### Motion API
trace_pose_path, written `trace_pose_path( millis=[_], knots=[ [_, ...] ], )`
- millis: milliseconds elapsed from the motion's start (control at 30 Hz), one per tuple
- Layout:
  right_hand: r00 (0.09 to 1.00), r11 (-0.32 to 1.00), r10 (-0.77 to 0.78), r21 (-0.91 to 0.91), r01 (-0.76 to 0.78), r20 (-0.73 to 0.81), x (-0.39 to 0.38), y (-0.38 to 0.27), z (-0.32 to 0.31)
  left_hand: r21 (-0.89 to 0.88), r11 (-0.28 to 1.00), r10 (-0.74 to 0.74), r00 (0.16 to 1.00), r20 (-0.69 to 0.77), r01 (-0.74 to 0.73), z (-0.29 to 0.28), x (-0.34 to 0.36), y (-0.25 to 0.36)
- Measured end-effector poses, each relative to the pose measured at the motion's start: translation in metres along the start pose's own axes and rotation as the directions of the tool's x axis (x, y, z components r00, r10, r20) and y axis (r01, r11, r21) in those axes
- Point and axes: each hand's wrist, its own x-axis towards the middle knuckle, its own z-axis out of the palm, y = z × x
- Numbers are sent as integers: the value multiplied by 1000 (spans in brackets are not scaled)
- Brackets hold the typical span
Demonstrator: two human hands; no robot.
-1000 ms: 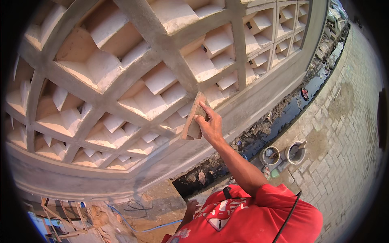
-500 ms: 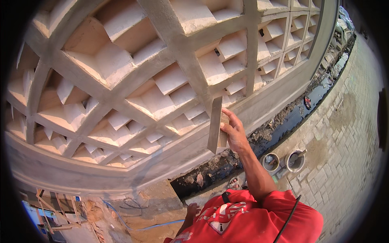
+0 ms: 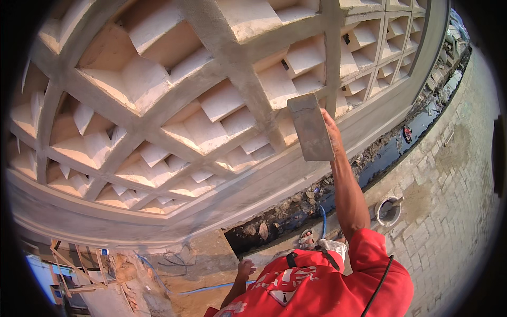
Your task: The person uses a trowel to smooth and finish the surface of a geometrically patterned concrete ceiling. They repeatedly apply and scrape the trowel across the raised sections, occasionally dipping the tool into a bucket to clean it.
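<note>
Right grip (image 3: 332, 130) holds one float (image 3: 310, 129); one bucket (image 3: 379, 214) shows.

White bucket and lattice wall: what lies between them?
Head view: from the white bucket, a strip of paving, the ditch of dark water, then a dirt bank at the lattice wall. The right forearm hides part of it.

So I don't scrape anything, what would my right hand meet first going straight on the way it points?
Your right hand, with the board it holds, would probably meet the wall first; the gap is hard to judge.
</note>
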Motion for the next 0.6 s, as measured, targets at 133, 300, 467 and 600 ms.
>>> trace_pose_path(
  millis=[133,300,467,600],
  knots=[
    [1000,994,-5,-107,5,-5,9,12,-11,-2,998,-58,998,-14,58,-2,-2,0],
    [999,988,50,-144,-47,12,11,13,-6,-10,995,-95,995,-35,94,1,-6,-11],
    [999,986,39,-163,-33,32,15,8,3,-13,997,-77,997,-21,76,6,-19,-11],
    [997,991,62,-125,-56,45,18,8,8,12,1000,-22,1000,-12,22,4,-16,-23]
  ],
)
